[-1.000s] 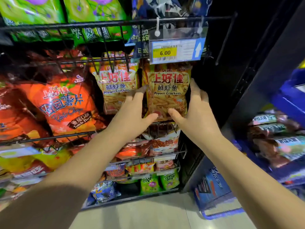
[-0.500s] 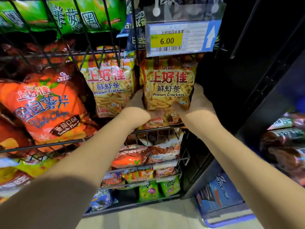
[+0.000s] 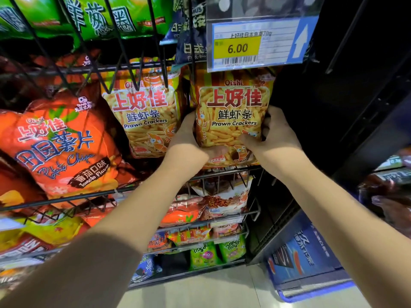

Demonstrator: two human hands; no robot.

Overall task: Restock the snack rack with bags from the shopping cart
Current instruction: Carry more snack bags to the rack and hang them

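Clamping the Oishi prawn cracker bag (image 3: 231, 112) from both sides here. Pinching its lower left edge with the left hand (image 3: 186, 141), thumb in front and fingers tucked behind. Wrapping the right hand (image 3: 275, 138) round the lower right edge the same way, thumb pressing near the little shrimp cartoon.

Holding it upright in the rightmost slot of the wire snack rack (image 3: 222, 172), bottom edge just above the front wire. Reading "Oishi", 上好佳, 鲜虾条 and "Prawn Crackers" off the front.

Hanging right above and overlapping the bag's top: a clear-sleeved price tag (image 3: 255, 45), showing 6.00 on yellow, a barcode, and a white up arrow on blue.

Sitting just beside on the left, a second identical bag (image 3: 144, 116). Further left, leaning, a big orange Oishi bag (image 3: 60, 147) saying 田园薯片, "Potato Chips", 番茄口味, "Tomato Flavor". Up top, peeking in, green bags (image 3: 100, 18) with white Chinese lettering. Lower down, filling the tiers, small snack packs (image 3: 206, 210), print too blurry for reading.
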